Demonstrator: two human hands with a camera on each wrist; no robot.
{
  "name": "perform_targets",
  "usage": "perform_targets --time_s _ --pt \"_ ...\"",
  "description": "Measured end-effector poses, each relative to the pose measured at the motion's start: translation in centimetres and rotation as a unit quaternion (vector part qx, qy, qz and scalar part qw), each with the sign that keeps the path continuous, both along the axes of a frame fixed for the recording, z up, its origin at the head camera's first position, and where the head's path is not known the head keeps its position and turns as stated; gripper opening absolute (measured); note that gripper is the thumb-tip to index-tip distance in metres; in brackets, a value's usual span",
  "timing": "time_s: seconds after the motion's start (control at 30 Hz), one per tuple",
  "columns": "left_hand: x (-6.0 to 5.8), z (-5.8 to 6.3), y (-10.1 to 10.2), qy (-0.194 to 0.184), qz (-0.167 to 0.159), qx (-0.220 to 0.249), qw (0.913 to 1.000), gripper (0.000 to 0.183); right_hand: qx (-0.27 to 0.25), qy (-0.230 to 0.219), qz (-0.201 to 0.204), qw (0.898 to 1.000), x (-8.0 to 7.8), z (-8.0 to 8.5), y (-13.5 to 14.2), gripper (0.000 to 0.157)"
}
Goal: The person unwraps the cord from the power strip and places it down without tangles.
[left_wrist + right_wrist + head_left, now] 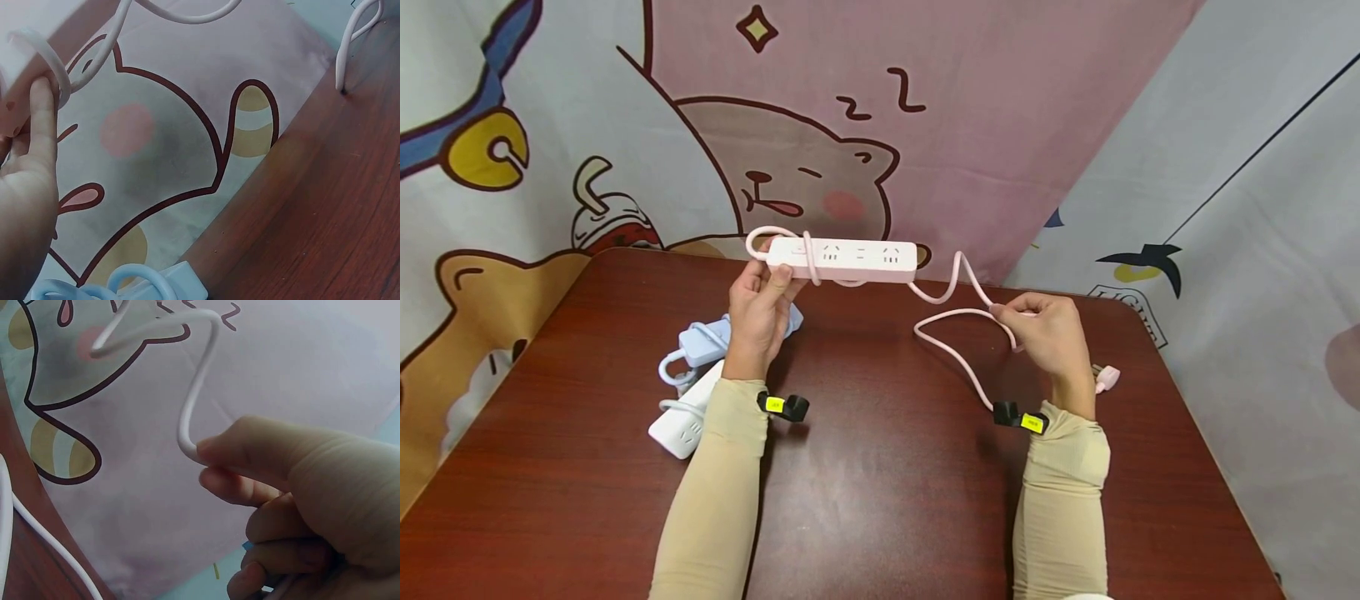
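My left hand (758, 312) grips the left end of a pale pink power strip (880, 260), holding it level above the table with its sockets facing me. One turn of its cord loops around the strip near that end. My right hand (1047, 333) pinches the pink cord (199, 381) between thumb and index finger, to the right of the strip. From there a slack loop of cord hangs toward the table. The pink plug (1107, 380) shows just right of my right wrist. In the left wrist view the fingers (42, 125) support the strip (56, 37) from below.
A blue power strip (703, 343) with its cord wrapped round it lies on the table at left, partly behind my left hand. Beside it is a white power strip (681, 425), partly covered by my left forearm. A printed curtain (985, 125) hangs behind the table (880, 500).
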State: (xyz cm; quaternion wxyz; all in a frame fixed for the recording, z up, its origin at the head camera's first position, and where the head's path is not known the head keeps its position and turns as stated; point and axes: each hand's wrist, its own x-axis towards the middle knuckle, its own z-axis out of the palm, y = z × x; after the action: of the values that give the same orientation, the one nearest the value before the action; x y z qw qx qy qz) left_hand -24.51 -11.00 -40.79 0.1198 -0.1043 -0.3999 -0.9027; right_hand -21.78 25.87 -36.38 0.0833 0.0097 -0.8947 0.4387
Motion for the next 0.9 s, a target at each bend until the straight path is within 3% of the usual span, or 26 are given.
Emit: perform_targets --time_s 0.37,0.53,0.67,0.9 --pt "0.18 -0.16 0.13 0.011 -0.048 -0.019 0.9986 0.064 -0.068 0.01 -0.115 0.991 -0.25 -0.04 -0.42 0.036" --pt "0.26 -0.12 0.21 -0.001 -0.057 -0.043 0.9974 0.051 -0.096 0.041 -0.162 0.981 -0.39 0.08 -0.32 0.029" --pt "0.23 -0.1 0.26 -0.012 -0.061 -0.078 0.995 0.043 -0.13 0.05 -0.183 0.973 -0.45 0.25 -0.24 0.025" --pt "0.12 -0.25 0.26 -0.025 -0.056 -0.112 0.9918 0.046 -0.188 0.058 -0.193 0.961 -0.49 0.73 -0.34 0.024"
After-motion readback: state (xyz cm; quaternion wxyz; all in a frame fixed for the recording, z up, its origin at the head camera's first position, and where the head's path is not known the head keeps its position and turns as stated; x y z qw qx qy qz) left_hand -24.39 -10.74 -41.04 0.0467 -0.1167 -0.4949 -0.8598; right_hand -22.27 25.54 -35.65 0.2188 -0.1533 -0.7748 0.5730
